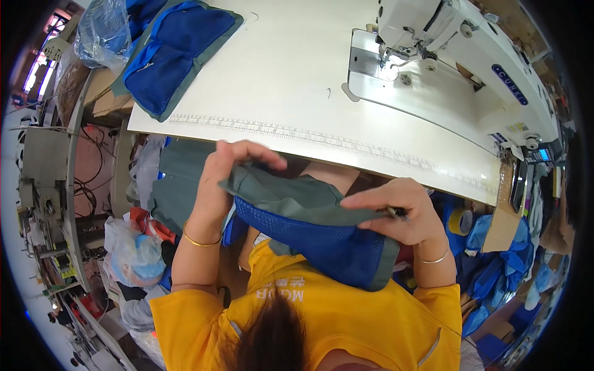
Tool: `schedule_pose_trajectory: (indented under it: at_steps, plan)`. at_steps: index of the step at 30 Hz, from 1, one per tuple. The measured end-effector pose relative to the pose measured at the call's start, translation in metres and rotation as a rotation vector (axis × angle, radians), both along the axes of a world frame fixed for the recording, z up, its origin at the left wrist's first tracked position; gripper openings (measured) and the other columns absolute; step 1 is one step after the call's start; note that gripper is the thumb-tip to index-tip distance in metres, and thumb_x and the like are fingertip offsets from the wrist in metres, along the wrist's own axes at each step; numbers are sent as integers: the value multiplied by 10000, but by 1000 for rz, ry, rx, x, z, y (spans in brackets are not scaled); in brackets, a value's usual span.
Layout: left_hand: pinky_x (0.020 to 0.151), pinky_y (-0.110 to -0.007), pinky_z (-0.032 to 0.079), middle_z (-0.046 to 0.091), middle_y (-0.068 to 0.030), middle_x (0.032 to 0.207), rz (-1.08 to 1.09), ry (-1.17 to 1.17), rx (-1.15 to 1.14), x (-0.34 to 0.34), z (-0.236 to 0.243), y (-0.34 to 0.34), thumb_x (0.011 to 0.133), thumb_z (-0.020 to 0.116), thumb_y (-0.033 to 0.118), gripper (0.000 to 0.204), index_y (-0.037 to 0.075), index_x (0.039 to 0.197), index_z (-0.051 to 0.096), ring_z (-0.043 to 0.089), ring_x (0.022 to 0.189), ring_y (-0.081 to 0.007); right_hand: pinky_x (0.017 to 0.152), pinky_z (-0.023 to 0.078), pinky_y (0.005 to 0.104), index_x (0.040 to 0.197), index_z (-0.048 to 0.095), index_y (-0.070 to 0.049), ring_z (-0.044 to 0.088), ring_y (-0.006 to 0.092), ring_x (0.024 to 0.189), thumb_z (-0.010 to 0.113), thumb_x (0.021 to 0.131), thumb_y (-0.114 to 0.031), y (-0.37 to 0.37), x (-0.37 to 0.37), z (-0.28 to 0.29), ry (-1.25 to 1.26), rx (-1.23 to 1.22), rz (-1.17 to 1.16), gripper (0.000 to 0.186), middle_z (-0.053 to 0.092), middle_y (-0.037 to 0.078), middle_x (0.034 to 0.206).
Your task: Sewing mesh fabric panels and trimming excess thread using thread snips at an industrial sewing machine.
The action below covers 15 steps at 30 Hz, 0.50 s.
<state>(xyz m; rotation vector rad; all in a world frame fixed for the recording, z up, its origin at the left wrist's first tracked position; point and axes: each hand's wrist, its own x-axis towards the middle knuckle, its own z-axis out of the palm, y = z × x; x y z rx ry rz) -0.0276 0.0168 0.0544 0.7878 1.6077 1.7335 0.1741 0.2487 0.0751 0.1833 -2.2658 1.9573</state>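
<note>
A grey-green fabric piece with a blue mesh panel (297, 224) hangs in front of my body, below the table's front edge. At its upper left corner, my left hand (226, 173) grips the grey-green edge, with the fingers bent over toward the right. My right hand (405, 210) pinches the right end of the same edge between thumb and forefinger. A small dark object (396, 213) shows within the right hand, too hidden to name. Between the hands the grey-green edge sags, and the blue part drapes down to the right over my yellow shirt.
A white sewing machine (458, 62) stands at the right of the white table (278, 74); a ruler strip (322, 138) runs along the front edge. Blue and grey-green pieces (167, 62) lie at the far left. Grey-green cloth (179, 179) hangs left of my hands; tape (460, 221) sits right.
</note>
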Motion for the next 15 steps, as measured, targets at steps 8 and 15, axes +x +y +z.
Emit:
schedule_pose_trajectory:
  at_steps: [8,15]
  plan:
    - [802,-324,489,677,-165,942,-150,220,227,8,17,14,969,575,289,385,-85,946,662,625,869,-228,895,538,281,1224,603,88,670,192,1022,623,817,162,0,20,-17,-245,-481,-262,415,693,166,1135]
    - [645,-239,374,599,-42,800,-19,142,108,18,14,16,985,569,153,244,-60,901,651,485,717,-97,868,535,262,1234,600,87,665,182,1016,630,822,168,3,27,-27,-197,-521,-287,421,692,170,1130]
